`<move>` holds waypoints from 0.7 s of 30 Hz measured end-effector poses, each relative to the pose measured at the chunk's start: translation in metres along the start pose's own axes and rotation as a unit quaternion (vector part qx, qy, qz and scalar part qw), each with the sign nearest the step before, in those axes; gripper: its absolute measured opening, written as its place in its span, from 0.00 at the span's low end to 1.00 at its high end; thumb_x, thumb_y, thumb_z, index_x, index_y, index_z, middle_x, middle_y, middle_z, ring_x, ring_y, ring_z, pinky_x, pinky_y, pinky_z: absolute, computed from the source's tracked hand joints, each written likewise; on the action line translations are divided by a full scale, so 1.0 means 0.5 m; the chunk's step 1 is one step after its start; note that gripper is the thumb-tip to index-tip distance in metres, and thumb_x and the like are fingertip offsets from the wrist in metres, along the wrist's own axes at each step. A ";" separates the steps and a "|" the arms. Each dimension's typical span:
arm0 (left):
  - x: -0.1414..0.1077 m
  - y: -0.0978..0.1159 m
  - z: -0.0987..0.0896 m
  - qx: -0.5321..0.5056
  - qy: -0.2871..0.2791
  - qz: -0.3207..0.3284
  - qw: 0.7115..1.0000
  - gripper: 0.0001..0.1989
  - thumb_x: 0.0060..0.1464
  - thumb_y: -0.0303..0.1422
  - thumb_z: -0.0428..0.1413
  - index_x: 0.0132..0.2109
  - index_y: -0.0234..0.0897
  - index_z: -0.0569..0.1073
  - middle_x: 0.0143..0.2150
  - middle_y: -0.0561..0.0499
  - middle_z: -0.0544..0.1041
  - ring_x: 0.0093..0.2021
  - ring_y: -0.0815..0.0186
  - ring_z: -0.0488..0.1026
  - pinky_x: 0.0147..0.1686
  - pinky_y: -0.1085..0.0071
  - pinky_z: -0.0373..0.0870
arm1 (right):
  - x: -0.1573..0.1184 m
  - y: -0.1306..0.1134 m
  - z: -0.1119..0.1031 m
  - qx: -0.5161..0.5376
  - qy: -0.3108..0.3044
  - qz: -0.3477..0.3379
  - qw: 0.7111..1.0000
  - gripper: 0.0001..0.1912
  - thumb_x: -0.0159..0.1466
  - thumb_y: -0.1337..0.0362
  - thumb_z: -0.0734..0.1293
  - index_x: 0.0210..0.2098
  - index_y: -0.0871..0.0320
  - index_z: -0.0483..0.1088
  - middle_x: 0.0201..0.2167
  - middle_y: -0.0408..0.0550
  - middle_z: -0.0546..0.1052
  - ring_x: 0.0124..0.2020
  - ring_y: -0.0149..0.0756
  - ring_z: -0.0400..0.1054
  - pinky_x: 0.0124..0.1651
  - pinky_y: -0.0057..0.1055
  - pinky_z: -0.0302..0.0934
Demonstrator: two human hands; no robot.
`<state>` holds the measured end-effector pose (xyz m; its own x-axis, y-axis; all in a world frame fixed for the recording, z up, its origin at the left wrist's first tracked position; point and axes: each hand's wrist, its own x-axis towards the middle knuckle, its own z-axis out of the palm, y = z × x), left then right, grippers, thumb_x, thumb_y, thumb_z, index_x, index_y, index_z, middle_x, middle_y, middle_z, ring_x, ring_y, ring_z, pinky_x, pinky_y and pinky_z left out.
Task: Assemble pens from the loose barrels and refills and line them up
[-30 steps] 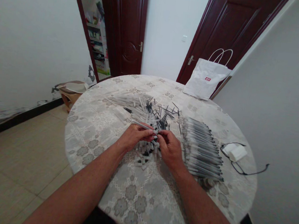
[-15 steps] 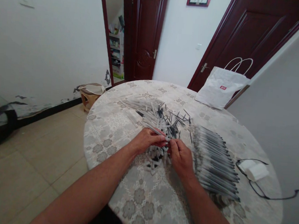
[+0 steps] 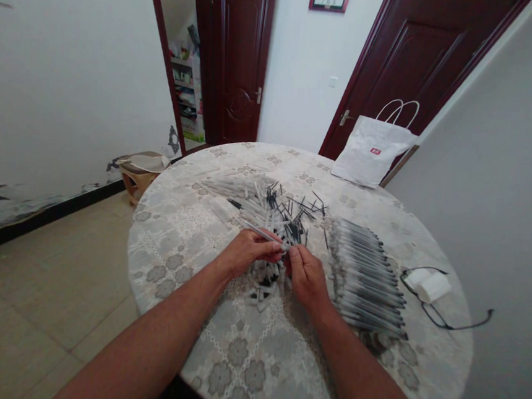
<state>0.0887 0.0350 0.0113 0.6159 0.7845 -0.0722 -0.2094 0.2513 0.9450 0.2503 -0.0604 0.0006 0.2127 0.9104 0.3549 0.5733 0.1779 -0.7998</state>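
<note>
My left hand is closed around a slim clear pen, which points up and to the left. At the pen's near end, the fingers of my right hand pinch together and touch the left fingertips; the exact part between them is hidden. Below my hands lie small clear and black pen parts. Loose translucent barrels are heaped behind my left hand. Thin black refills lie scattered beyond the right one. To the right, a layered row of pens with black ends lies side by side.
A round table with a flowered cloth carries everything. Black-framed glasses and a white folded tissue lie at the right. A white paper bag stands at the back right. A stool stands beyond the left edge.
The view has swung slightly to the right, so everything appears farther left. Both hands keep the same hold on the pen, with hardly any visible shift.
</note>
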 end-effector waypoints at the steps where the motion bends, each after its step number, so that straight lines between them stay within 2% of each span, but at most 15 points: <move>1: 0.001 -0.001 0.000 0.002 0.000 0.001 1.000 0.18 0.45 0.37 0.71 0.41 0.30 0.80 0.35 0.44 0.83 0.32 0.64 0.80 0.38 0.67 0.80 | 0.000 0.002 0.000 0.011 0.002 0.006 1.000 0.21 0.74 0.53 0.54 0.30 0.54 0.67 0.24 0.43 0.71 0.25 0.34 0.65 0.30 0.30 0.56; 5: 0.004 -0.003 -0.002 0.000 0.013 0.014 1.000 0.18 0.46 0.37 0.71 0.42 0.31 0.80 0.35 0.44 0.83 0.32 0.64 0.80 0.38 0.66 0.80 | 0.000 0.002 -0.001 0.028 0.025 0.003 0.999 0.12 0.71 0.54 0.60 0.44 0.55 0.69 0.30 0.42 0.75 0.28 0.34 0.68 0.34 0.30 0.59; 7: 0.005 -0.004 -0.003 0.001 0.013 0.018 1.000 0.18 0.47 0.37 0.71 0.42 0.31 0.80 0.35 0.44 0.83 0.32 0.63 0.80 0.38 0.65 0.80 | 0.000 -0.001 -0.002 0.015 0.034 -0.008 0.999 0.13 0.69 0.55 0.64 0.48 0.55 0.68 0.34 0.43 0.76 0.32 0.35 0.69 0.37 0.30 0.60; 10: 0.006 -0.004 -0.004 0.008 0.006 0.015 1.000 0.18 0.47 0.37 0.71 0.42 0.30 0.80 0.35 0.44 0.83 0.33 0.63 0.80 0.39 0.65 0.80 | 0.002 -0.004 -0.003 -0.015 0.027 -0.016 0.999 0.10 0.70 0.56 0.63 0.43 0.55 0.70 0.33 0.44 0.76 0.33 0.35 0.69 0.38 0.29 0.59; 15: 0.006 -0.004 -0.004 0.016 -0.004 0.006 1.000 0.19 0.45 0.38 0.71 0.41 0.30 0.80 0.35 0.44 0.82 0.32 0.64 0.80 0.39 0.65 0.79 | 0.002 -0.001 -0.004 -0.010 -0.013 0.001 1.000 0.19 0.73 0.54 0.56 0.33 0.55 0.69 0.27 0.43 0.73 0.29 0.34 0.67 0.32 0.29 0.56; 17: 0.005 -0.004 -0.004 0.017 -0.003 0.009 1.000 0.19 0.45 0.38 0.71 0.41 0.30 0.80 0.35 0.44 0.82 0.32 0.64 0.80 0.39 0.65 0.79 | 0.001 -0.001 -0.004 0.004 -0.010 0.006 1.000 0.18 0.73 0.53 0.56 0.34 0.55 0.69 0.29 0.43 0.74 0.30 0.34 0.68 0.33 0.28 0.57; 21: 0.005 -0.007 -0.006 0.015 0.006 0.020 1.000 0.19 0.46 0.39 0.71 0.42 0.31 0.80 0.36 0.44 0.82 0.33 0.63 0.80 0.40 0.65 0.79 | 0.000 -0.005 -0.005 0.013 0.010 0.006 1.000 0.11 0.70 0.54 0.62 0.44 0.54 0.69 0.33 0.43 0.77 0.31 0.35 0.69 0.34 0.29 0.58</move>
<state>0.0888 0.0380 0.0068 0.5988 0.8000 -0.0374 -0.2105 0.2023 0.9564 0.2506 -0.0618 0.0039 0.2352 0.9049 0.3546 0.5491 0.1773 -0.8167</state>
